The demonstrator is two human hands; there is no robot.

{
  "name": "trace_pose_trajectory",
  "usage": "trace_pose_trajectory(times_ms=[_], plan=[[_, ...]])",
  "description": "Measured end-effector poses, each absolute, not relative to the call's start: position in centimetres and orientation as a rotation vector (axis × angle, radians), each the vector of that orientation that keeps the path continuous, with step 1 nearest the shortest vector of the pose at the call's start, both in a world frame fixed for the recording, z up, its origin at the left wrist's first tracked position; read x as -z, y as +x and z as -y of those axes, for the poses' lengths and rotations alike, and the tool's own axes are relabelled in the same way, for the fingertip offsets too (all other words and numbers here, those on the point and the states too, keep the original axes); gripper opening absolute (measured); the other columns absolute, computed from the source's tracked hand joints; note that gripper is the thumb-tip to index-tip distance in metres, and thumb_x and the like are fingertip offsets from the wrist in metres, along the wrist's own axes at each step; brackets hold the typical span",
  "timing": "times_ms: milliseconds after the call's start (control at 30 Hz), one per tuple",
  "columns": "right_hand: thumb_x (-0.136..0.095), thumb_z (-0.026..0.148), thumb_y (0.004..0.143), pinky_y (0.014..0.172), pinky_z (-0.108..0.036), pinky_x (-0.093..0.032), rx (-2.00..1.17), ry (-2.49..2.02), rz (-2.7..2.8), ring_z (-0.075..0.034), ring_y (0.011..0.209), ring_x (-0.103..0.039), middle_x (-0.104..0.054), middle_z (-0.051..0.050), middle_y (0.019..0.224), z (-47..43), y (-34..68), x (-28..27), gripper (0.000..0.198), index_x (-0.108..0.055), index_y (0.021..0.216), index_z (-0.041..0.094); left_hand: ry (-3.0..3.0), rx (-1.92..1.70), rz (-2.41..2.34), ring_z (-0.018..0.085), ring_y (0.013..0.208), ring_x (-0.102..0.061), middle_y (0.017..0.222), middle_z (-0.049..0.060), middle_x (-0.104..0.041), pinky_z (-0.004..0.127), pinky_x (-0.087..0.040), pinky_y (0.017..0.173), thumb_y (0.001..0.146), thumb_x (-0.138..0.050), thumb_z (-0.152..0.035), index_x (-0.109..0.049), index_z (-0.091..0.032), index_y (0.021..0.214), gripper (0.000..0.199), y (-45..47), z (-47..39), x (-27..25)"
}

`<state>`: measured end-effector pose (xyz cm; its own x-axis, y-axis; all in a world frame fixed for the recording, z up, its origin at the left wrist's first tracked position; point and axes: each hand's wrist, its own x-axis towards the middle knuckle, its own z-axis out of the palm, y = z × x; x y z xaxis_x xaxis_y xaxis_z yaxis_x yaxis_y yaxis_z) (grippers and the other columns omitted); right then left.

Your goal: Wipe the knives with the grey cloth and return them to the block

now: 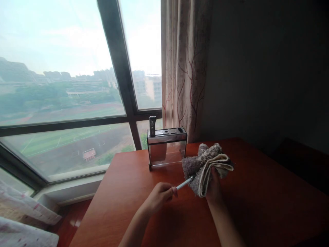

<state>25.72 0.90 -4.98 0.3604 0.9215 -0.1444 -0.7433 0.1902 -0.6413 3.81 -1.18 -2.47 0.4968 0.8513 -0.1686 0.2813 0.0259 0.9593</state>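
Grey-and-cream terry cloth is bunched in the right hand, closed around the far end of a slim metal utensil whose handle the left hand pinches, steadying it above the tabletop near a knife block.

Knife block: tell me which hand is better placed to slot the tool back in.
Left, probably. The left hand grips the metal tool by its handle; the right hand is bundled in the towel around its far end. The knife block stands just beyond both.
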Motion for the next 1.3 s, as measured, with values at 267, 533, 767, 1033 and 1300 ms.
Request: trace_pose_trajectory(times_ms=[267,533,767,1033,1300], plan=[[-0.074,0.048,0.072,0.089,-0.033,-0.053,-1.210,-0.675,0.275,-0.018,0.102,-0.066,-0.073,0.004,0.106,-1.1,25.1,4.6,0.040,-0.067,0.106,0.029,1.919,-0.736,-1.267,0.013,0.057,-0.045,0.061,0.000,-0.056,0.024,-0.030,0.053,0.086,-0.051,-0.046,-0.065,-0.015,0.072,0.036,4.0,1.2,2.8],[-0.075,0.042,0.074,0.088,-0.031,-0.053,-1.121,-0.713,0.323,-0.018,0.104,-0.066,-0.072,0.003,0.109,-1.0,24.2,3.8,0.045,-0.062,0.116,0.029,2.161,-0.865,-1.525,0.017,0.067,-0.059,0.076,0.002,-0.069,0.025,-0.035,0.060,0.091,-0.047,-0.043,-0.068,-0.023,0.087,0.029,3.4,1.1,2.5],[-0.077,0.045,0.071,0.083,-0.030,-0.057,-1.283,-0.569,0.271,-0.017,0.096,-0.069,-0.075,0.004,0.103,-0.9,25.0,4.1,0.038,-0.067,0.103,0.028,2.152,-0.727,-1.504,0.015,0.063,-0.055,0.069,0.002,-0.064,0.024,-0.031,0.057,0.092,-0.041,-0.049,-0.071,-0.022,0.084,0.041,3.1,1.1,2.1],[-0.076,0.047,0.073,0.085,-0.029,-0.056,-1.293,-0.564,0.269,-0.016,0.093,-0.070,-0.075,0.005,0.100,-1.0,25.3,4.4,0.037,-0.068,0.104,0.029,1.784,-0.669,-1.229,0.010,0.049,-0.035,0.053,-0.004,-0.041,0.022,-0.026,0.048,0.088,-0.041,-0.058,-0.068,-0.013,0.074,0.054,3.0,0.4,3.4],[-0.078,0.044,0.071,0.088,-0.034,-0.054,-1.186,-0.684,0.233,-0.020,0.108,-0.064,-0.070,0.004,0.116,-1.5,24.9,4.8,0.051,-0.062,0.118,0.031,2.167,-0.976,-1.553,0.015,0.066,-0.057,0.082,0.002,-0.066,0.025,-0.038,0.063,0.087,-0.056,-0.040,-0.068,-0.022,0.088,0.022,3.5,0.9,3.7]])
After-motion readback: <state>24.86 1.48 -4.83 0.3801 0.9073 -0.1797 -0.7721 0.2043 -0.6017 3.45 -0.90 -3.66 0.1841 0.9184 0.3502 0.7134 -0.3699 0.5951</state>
